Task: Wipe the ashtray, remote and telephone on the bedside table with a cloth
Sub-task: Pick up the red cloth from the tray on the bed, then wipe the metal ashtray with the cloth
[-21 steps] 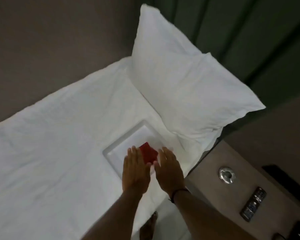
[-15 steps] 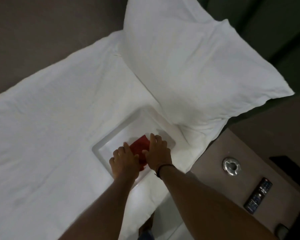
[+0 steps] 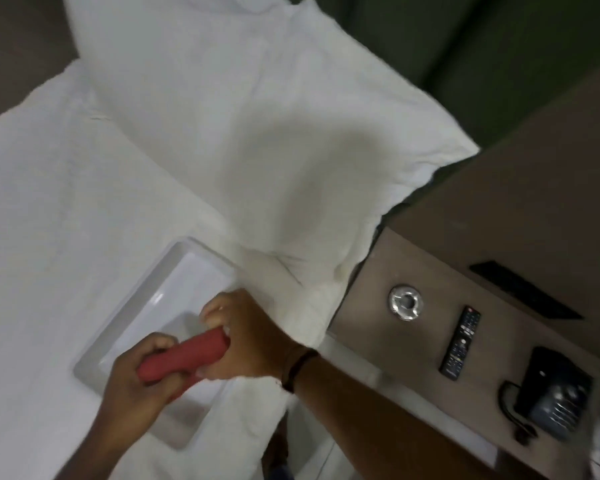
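Our left hand (image 3: 142, 372) is curled tight around one end of the red cloth (image 3: 184, 356). Our right hand (image 3: 246, 337) is curled tight around the other end. The cloth is rolled into a fat tube between them, and it sits just above a white tray (image 3: 160, 296) that lies on the bed (image 3: 49, 220).

We think the cloth is soft and light. It bends and squishes, so we can hold it anywhere. A bunched-up wad in one hand should work best for wiping.

Next to the tray is a big white pillow (image 3: 257, 133). Past the bed, to our right, is the brown surface (image 3: 368, 306) with the things we must clean.

The shiny ashtray (image 3: 405, 303) is nearest the pillow. It looks hard and smooth, so it may slide; we could hold its rim.

The black remote (image 3: 460, 342) lies just beside it. It looks thin and light, so we should grab its long sides.

The dark telephone (image 3: 555, 396) is nearest to us, with a cord (image 3: 508, 407) at its side. It looks the heaviest. Its top part might lift off, so we should press gently.

None of the three looks touched yet.
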`<act>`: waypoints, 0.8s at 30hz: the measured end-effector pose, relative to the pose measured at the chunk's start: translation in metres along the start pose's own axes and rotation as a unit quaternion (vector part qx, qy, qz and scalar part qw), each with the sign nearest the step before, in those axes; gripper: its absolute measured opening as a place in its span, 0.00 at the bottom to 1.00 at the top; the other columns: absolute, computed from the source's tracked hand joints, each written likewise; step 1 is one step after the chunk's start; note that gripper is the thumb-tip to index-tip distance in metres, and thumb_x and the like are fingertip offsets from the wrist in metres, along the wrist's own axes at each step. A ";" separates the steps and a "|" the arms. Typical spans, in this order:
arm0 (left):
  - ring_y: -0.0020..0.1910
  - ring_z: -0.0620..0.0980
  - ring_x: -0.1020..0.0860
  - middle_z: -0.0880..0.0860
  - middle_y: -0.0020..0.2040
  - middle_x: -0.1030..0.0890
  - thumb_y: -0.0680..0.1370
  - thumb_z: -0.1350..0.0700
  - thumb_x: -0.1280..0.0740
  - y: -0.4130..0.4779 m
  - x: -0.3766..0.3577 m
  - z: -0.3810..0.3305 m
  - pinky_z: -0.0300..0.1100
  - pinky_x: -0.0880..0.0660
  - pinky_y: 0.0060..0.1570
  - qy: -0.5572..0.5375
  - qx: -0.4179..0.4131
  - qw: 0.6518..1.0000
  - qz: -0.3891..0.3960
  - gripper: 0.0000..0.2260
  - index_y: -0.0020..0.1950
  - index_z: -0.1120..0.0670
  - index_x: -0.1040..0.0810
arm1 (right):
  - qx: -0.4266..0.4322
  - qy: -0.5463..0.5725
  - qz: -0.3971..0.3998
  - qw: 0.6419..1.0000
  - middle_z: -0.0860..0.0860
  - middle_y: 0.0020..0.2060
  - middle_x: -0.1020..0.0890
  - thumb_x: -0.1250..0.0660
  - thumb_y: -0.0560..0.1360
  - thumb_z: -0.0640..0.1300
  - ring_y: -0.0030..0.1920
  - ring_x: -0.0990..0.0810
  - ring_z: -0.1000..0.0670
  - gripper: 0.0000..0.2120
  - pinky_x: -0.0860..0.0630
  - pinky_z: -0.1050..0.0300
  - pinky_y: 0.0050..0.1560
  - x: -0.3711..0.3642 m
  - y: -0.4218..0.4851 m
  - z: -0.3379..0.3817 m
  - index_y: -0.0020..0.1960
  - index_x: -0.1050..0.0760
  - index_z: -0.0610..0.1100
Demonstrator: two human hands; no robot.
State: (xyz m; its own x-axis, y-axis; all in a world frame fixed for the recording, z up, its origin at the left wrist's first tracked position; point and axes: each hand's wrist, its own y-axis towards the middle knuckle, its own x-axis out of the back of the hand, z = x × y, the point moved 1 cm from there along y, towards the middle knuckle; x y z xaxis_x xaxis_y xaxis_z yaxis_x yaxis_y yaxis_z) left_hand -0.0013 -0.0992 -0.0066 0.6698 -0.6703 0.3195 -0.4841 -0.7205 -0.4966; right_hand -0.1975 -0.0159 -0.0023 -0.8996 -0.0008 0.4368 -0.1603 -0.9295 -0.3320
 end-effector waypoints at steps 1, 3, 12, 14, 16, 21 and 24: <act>0.27 0.46 0.23 0.52 0.33 0.19 0.56 0.52 0.27 -0.006 0.000 -0.014 0.35 0.26 0.27 -0.007 -0.012 1.000 0.017 0.18 0.46 0.50 0.16 | -0.008 0.063 0.019 0.998 0.49 0.42 0.18 0.12 0.58 0.41 0.41 0.21 0.51 0.22 0.25 0.57 0.44 0.007 -0.019 0.001 0.46 0.21 0.41; 0.33 0.52 0.15 0.54 0.37 0.14 0.60 0.54 0.25 -0.021 -0.024 -0.033 0.43 0.18 0.32 -0.016 -0.033 0.993 0.111 0.17 0.48 0.51 0.16 | -0.036 0.178 0.057 0.982 0.54 0.48 0.22 0.16 0.64 0.36 0.44 0.22 0.57 0.31 0.23 0.63 0.43 0.024 -0.063 -0.010 0.60 0.28 0.50; 0.65 0.39 0.20 0.38 0.66 0.19 0.70 0.42 0.23 -0.028 -0.272 -0.042 0.47 0.20 0.64 0.146 -0.254 0.938 0.185 0.29 0.70 0.38 0.22 | -0.218 0.520 -0.140 0.814 0.40 0.66 0.16 0.25 0.75 0.36 0.68 0.19 0.40 0.25 0.21 0.51 0.65 0.106 -0.257 -0.167 0.71 0.23 0.34; 0.67 0.36 0.24 0.41 0.69 0.19 0.71 0.27 0.26 -0.015 -0.339 -0.032 0.33 0.29 0.71 0.160 -0.226 0.940 0.201 0.36 0.74 0.43 0.23 | -0.278 0.555 -0.223 0.751 0.40 0.61 0.13 0.17 0.68 0.42 0.62 0.14 0.39 0.30 0.16 0.53 0.54 0.106 -0.291 -0.225 0.68 0.19 0.42; 0.67 0.42 0.22 0.49 0.69 0.17 0.70 0.20 0.31 0.011 -0.400 -0.011 0.28 0.34 0.72 0.199 -0.228 0.930 0.207 0.45 0.74 0.51 0.21 | -0.315 0.539 -0.300 0.721 0.40 0.57 0.12 0.16 0.65 0.42 0.57 0.12 0.40 0.30 0.15 0.55 0.47 0.111 -0.307 -0.279 0.66 0.18 0.44; 0.76 0.59 0.24 0.56 0.74 0.21 0.65 0.22 0.28 0.098 -0.511 0.054 0.63 0.29 0.72 0.332 -0.277 0.898 0.081 0.52 0.78 0.57 0.25 | -0.325 0.480 -0.414 0.702 0.44 0.57 0.11 0.22 0.67 0.49 0.56 0.12 0.41 0.29 0.18 0.44 0.55 0.127 -0.305 -0.387 0.67 0.19 0.47; 0.76 0.55 0.27 0.50 0.75 0.24 0.60 0.20 0.27 0.133 -0.545 0.073 0.66 0.35 0.75 0.359 -0.263 0.895 0.020 0.55 0.79 0.51 0.28 | -0.297 0.450 -0.449 0.712 0.46 0.56 0.11 0.24 0.69 0.51 0.53 0.11 0.42 0.29 0.18 0.44 0.48 0.140 -0.298 -0.423 0.70 0.22 0.49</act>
State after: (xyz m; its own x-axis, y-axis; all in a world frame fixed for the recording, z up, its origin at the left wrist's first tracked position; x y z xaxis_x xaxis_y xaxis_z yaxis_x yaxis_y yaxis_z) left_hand -0.3897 0.1832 -0.3057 0.2034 -0.5025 0.8403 -0.8240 -0.5514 -0.1303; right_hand -0.4474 0.4168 -0.1964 -0.1784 0.9814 0.0712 -0.7392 -0.0859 -0.6680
